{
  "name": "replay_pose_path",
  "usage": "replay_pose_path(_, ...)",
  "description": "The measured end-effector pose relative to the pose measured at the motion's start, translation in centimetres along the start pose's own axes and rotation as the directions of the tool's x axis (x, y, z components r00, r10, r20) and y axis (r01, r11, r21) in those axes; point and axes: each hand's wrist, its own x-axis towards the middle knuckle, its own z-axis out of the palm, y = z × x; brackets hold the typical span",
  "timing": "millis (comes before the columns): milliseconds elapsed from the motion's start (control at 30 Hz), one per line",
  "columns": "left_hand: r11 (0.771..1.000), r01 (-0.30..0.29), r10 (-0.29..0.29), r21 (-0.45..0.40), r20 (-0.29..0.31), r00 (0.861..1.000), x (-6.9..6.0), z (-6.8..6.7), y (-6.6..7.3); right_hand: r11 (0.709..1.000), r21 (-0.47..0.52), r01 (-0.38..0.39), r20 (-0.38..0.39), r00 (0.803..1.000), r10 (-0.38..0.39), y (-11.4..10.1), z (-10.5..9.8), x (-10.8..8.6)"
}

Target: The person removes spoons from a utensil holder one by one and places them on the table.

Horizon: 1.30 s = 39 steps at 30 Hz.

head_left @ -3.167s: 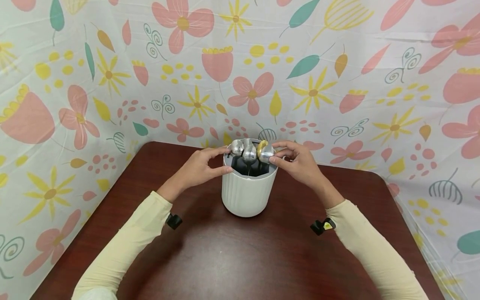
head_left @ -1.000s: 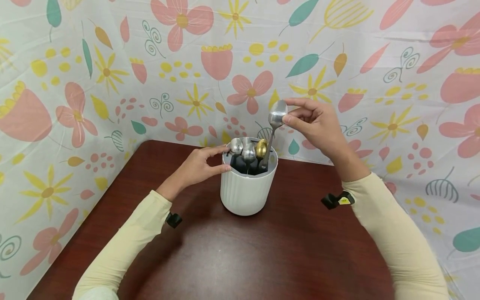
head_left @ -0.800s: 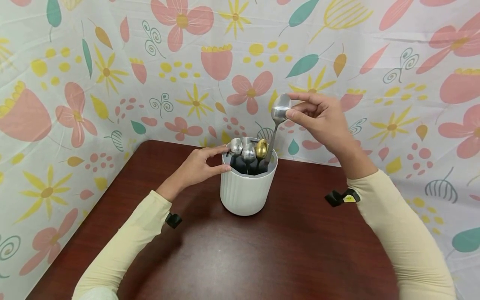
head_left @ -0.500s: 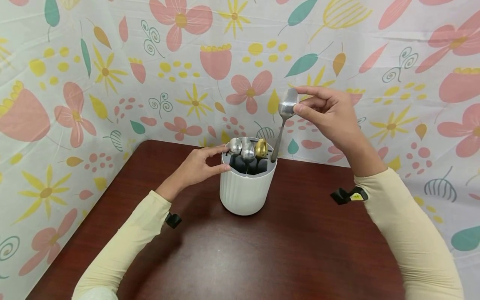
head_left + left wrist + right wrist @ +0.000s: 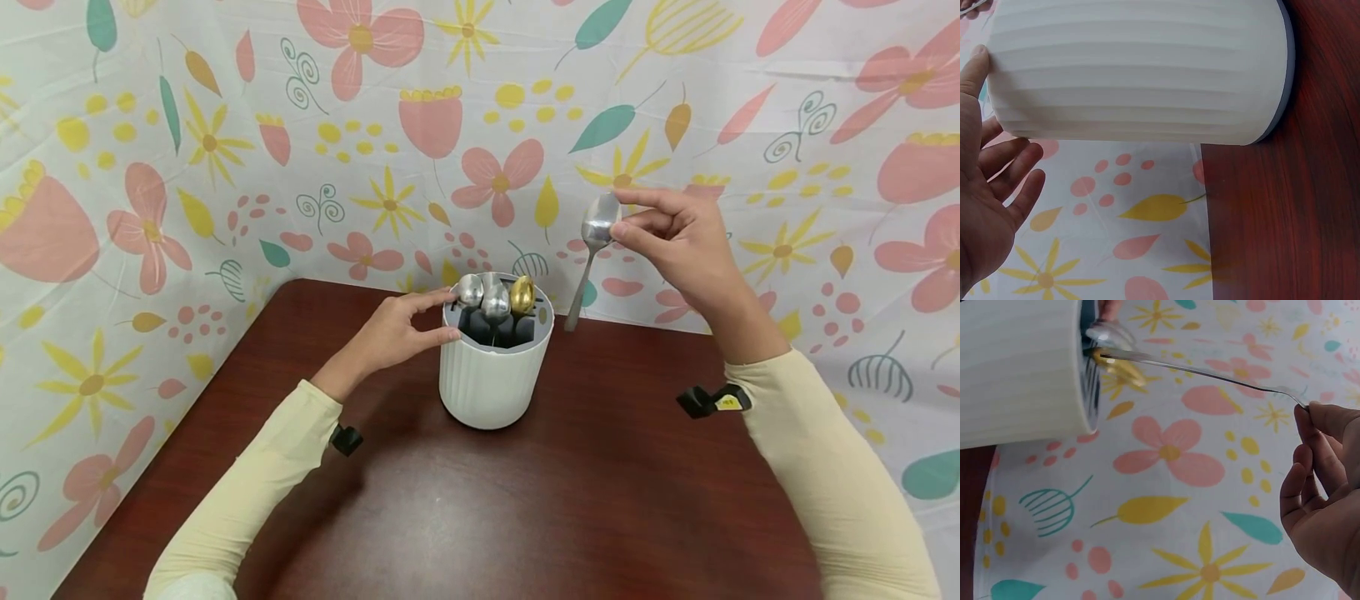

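Observation:
A silver spoon (image 5: 597,229) hangs in the air right of the white ribbed cutlery holder (image 5: 491,387), bowl up and handle slanting down. My right hand (image 5: 682,246) pinches the edge of its bowl between thumb and fingers; in the right wrist view the spoon (image 5: 1222,376) shows edge-on. My left hand (image 5: 393,337) rests against the left side of the holder's rim with thumb and fingers extended, also visible beside the holder (image 5: 1135,75) in the left wrist view. Inside the holder stand silver spoons (image 5: 495,300) and a gold spoon (image 5: 522,295), bowls up.
The holder stands on a dark red-brown wooden table (image 5: 442,517). Behind the table hangs a white cloth (image 5: 517,83) printed with flowers and leaves. A black device (image 5: 712,402) sits on the right wrist, another black device (image 5: 347,440) on the left.
My right hand has drawn the silver spoon up out of the holder and moved it right, past the rim. Within the last second, its handle end has come clear. My left hand stays at the rim.

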Motion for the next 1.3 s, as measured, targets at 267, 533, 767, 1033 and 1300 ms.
replay_pose_path(267,1.000,-0.018,0.018,-0.004,-0.005,1.000,0.0,0.0,-0.2,0.978,-0.151,-0.144,-0.020,0.990,0.142,1.9,-1.1,-1.9)
replay_pose_path(533,1.000,-0.016,0.016,0.004,-0.017,1.000,-0.1,0.0,-0.2,0.961,-0.165,-0.224,-0.023,0.975,0.223,4.5,-1.6,-3.3)
replay_pose_path(767,1.000,-0.012,0.012,0.000,-0.009,1.000,-0.1,0.0,0.0,0.927,-0.219,-0.303,-0.041,0.953,0.301,6.4,-1.9,-4.9)
replay_pose_path(1033,1.000,-0.005,0.005,-0.004,0.001,1.000,0.0,0.1,-0.1,0.928,-0.130,-0.348,-0.031,0.937,0.347,8.6,-2.0,-6.2)
replay_pose_path(1300,1.000,-0.004,0.004,-0.004,-0.003,1.000,-0.1,0.1,-0.2,0.928,-0.154,-0.338,0.023,0.938,0.345,11.3,-2.1,-7.7)
